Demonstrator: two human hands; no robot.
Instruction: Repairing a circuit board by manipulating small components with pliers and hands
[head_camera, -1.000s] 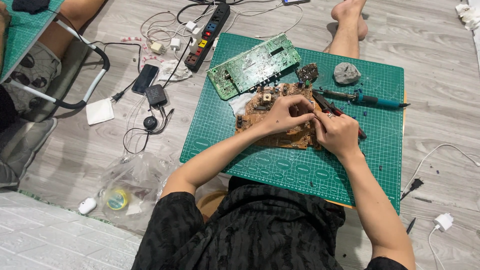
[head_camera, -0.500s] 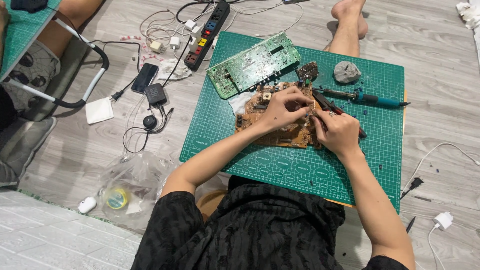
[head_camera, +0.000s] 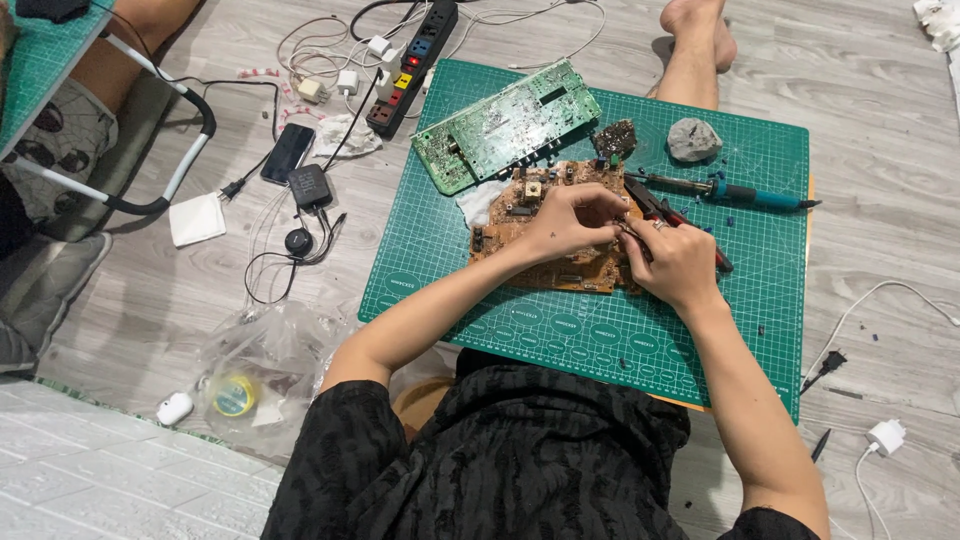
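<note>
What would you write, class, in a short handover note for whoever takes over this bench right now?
Left hand: rests on the brown circuit board, fingers curled at its right part.
Right hand: meets the left over the board; anything in its grip is too small to tell.
Green circuit board lies behind, soldering iron lies unheld on the cutting mat.
Done: boards laid out. Left: the work on the brown board.

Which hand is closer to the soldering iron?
Right. The right hand lies just below the soldering iron; the left hand is further left, over the brown board.

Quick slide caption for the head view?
Both hands, left hand and right hand, work on a brown circuit board on a green cutting mat.
</note>
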